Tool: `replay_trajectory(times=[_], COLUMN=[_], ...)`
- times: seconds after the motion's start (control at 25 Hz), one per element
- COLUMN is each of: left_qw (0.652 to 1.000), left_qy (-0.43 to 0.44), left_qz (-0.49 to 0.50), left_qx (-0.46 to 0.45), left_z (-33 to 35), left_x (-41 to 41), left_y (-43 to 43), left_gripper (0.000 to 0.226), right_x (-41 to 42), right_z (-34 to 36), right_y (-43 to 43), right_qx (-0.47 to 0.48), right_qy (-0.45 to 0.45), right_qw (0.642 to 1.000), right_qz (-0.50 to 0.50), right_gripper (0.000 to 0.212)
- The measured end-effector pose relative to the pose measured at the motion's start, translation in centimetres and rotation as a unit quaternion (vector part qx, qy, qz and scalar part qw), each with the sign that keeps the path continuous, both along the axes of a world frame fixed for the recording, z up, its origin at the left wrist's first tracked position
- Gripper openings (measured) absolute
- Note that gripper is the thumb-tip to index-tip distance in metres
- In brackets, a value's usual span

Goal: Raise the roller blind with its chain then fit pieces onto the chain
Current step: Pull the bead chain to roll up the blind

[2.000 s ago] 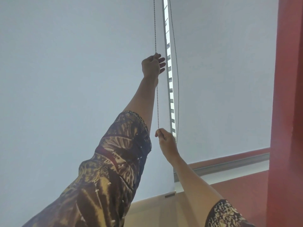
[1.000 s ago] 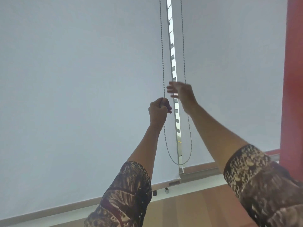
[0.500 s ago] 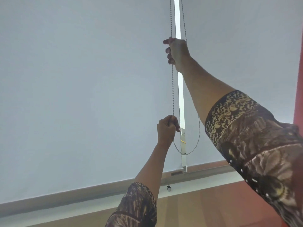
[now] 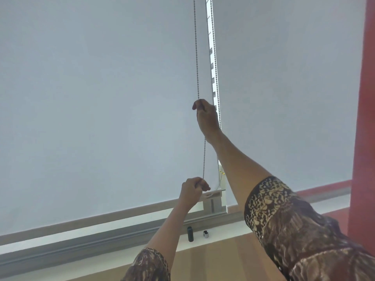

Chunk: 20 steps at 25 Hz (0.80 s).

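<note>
A white roller blind covers the left window; its bottom bar hangs a little above the sill. A metal bead chain runs down beside the blind's right edge. My right hand is closed on the front strand at mid height. Lower down, my left hand grips the same strand near the blind's bottom corner. The back strand passes behind my right hand. Two small pieces, a black one and a silver-and-black one, stand on the sill.
A second white blind hangs to the right, with a bright gap between the two. A red wall or pillar rises at the far right. The window frame and white sill run below, above a wooden surface.
My right hand has pulled the chain down from high up to mid height. My left hand has dropped lower on the strand. The blind's bottom bar has risen and more of the window shows below it.
</note>
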<state>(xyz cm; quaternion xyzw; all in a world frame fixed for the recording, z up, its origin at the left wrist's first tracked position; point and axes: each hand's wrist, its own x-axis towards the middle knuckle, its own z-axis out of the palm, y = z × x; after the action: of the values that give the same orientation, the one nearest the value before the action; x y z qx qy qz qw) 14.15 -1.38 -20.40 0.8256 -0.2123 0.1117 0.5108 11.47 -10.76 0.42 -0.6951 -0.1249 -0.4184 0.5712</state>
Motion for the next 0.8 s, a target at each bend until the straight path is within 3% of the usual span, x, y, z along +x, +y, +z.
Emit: replay_trajectory(times=[0.12, 0.24, 0.48, 0.8], left_qw=[0.998, 0.997, 0.965, 0.942], left_qy=[0.045, 0.067, 0.015, -0.031], left_qz=[-0.012, -0.015, -0.069, -0.13], left_qx=[0.029, -0.029, -0.252, -0.306], left_z=[1.5, 6.1, 17.0, 24.9], left_x=[0.3, 0.4, -0.4, -1.8], left_y=[-0.1, -0.4, -0.8, -2.6], left_gripper=[0.023, 0.032, 0.033, 0.035], right_x=[0.1, 0.1, -0.3, -1.4], right_z=[-2.2, -4.8, -11.7, -16.6], right_y=[-0.8, -1.5, -1.4, -0.7], right_qx=[-0.014, -0.026, -0.037, -0.04], right_qy=[0.015, 0.034, 0.073, 0.12], right_qw=[1.0, 0.998, 0.996, 0.992], right_qz=[-0.021, -0.035, -0.017, 0.002], right_gripper=[0.026, 0.026, 0.026, 0.029])
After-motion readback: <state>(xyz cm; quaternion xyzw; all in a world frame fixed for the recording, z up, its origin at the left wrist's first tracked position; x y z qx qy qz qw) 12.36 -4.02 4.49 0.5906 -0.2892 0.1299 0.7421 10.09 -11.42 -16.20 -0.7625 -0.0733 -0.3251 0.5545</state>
